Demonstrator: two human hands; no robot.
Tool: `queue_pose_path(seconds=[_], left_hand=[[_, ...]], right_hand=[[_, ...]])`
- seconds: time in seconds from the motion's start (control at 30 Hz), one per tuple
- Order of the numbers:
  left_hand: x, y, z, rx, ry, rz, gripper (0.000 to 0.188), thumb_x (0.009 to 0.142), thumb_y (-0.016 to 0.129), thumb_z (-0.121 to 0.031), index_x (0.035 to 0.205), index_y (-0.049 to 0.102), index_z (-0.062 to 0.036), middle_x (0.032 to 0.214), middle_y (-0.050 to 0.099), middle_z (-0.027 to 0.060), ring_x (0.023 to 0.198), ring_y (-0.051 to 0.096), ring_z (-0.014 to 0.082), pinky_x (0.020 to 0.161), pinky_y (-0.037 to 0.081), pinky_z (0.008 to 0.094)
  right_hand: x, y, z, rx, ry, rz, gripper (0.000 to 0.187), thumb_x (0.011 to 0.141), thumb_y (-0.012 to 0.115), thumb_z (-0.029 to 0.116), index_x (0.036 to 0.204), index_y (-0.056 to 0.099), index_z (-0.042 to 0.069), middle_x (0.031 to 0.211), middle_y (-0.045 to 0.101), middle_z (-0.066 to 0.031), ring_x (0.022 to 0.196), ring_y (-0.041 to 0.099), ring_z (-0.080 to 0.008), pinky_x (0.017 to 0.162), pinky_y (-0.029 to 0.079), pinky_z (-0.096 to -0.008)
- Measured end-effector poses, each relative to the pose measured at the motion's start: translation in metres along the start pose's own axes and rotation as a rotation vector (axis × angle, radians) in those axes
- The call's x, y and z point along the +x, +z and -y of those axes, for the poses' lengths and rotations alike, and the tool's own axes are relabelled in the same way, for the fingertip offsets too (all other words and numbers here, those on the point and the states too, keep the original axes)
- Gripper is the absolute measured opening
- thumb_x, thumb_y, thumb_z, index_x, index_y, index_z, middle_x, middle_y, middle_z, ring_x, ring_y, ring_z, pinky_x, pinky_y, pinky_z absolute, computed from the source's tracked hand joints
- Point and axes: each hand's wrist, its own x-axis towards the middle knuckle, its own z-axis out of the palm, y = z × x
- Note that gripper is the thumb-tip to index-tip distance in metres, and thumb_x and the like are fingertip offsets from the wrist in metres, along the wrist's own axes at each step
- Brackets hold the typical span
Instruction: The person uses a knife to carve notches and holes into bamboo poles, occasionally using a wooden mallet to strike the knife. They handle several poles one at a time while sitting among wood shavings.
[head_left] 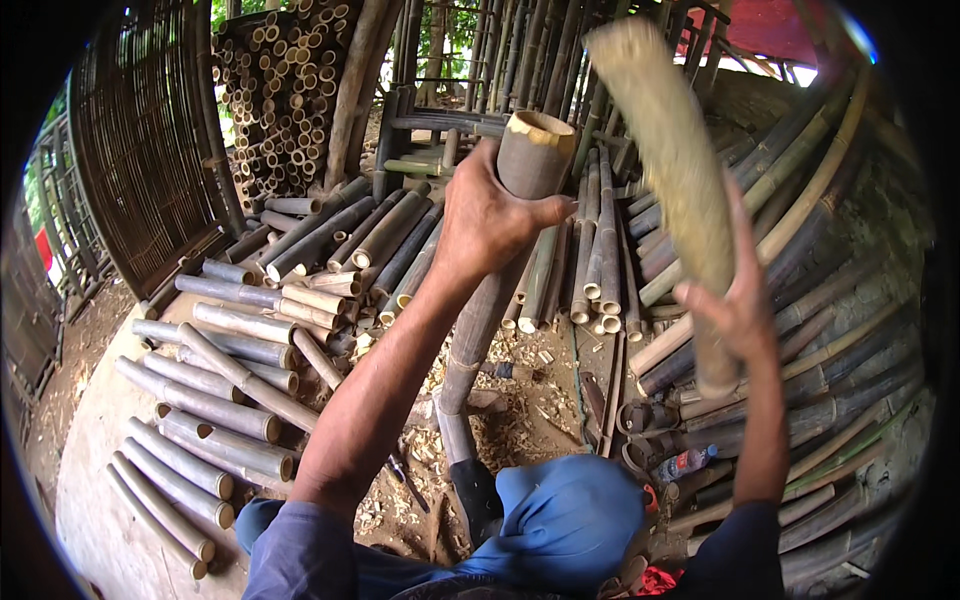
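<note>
In front of me a long bamboo tube (537, 165) stands tilted, its cut upper end pale and roughly chipped round the rim. My left hand (495, 215) is wrapped round it just below that end, the thumb pointing right. Its lower part runs down toward my legs, next to a black covering (477, 490). To the right, my right hand (738, 300) grips a thick, pale wooden club (665, 150) near its lower end. Motion smears the club and that hand. The club's upper end is raised, apart from the tube.
Cut bamboo pieces (225, 440) lie in rows at left. More poles (600, 240) lie ahead, and long ones (810, 410) lean at right. Wood chips (375, 490) litter the ground. A plastic bottle (687, 462) lies near my right forearm. Stacked tubes (285, 90) fill the back left.
</note>
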Motion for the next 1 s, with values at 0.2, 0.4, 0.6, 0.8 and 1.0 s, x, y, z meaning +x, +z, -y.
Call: queue_pose_path(seconds=[0.2,0.4,0.6,0.8,1.0], left_hand=[[0.004,0.002,0.0,-0.082,-0.047,0.056,0.042,0.062,0.077,-0.019,0.095,0.064,0.0029,0.084,0.07,0.014,0.075,0.068,0.0217,0.072,0.056,0.0377],[0.003,0.012,0.026,-0.099,0.019,0.057,0.039,0.063,0.077,-0.018,0.094,0.064,0.0014,0.081,0.069,0.0118,0.072,0.067,0.0203,0.069,0.055,0.0364],[0.002,0.007,0.011,-0.106,0.035,0.077,0.037,0.065,0.077,-0.017,0.094,0.063,0.0011,0.08,0.068,0.0103,0.068,0.066,0.0186,0.064,0.055,0.0342],[0.002,0.006,0.018,-0.092,-0.014,0.13,0.043,0.064,0.081,-0.016,0.099,0.063,0.0016,0.082,0.069,0.0117,0.071,0.067,0.0189,0.068,0.057,0.0329],[0.001,0.009,0.028,-0.137,0.027,0.142,0.042,0.065,0.078,-0.013,0.099,0.062,0.0035,0.084,0.068,0.0129,0.072,0.067,0.0199,0.065,0.056,0.0338]], right_hand=[[0.091,-0.038,0.026,-0.01,-0.299,-0.137,0.104,0.066,0.073,0.023,0.158,0.026,0.015,0.15,0.044,-0.0209,0.131,0.051,-0.0338,0.111,0.041,-0.0479],[0.103,-0.011,0.037,-0.135,-0.191,0.504,0.106,0.06,0.062,0.002,0.157,0.028,0.028,0.159,0.034,-0.0132,0.143,0.037,-0.036,0.117,0.035,-0.0567],[0.137,-0.065,0.023,-0.101,-0.093,0.074,0.104,0.074,0.078,0.036,0.157,0.024,0.005,0.149,0.044,-0.0233,0.139,0.043,-0.0323,0.114,0.036,-0.0408],[0.104,0.019,0.026,0.076,-0.174,0.409,0.107,0.057,0.072,0.024,0.156,0.031,0.018,0.155,0.038,-0.0148,0.141,0.038,-0.033,0.118,0.032,-0.0462],[0.119,-0.015,0.019,-0.132,-0.295,0.244,0.101,0.068,0.071,0.032,0.157,0.028,0.013,0.146,0.044,-0.0202,0.124,0.054,-0.0294,0.1,0.051,-0.0442]])
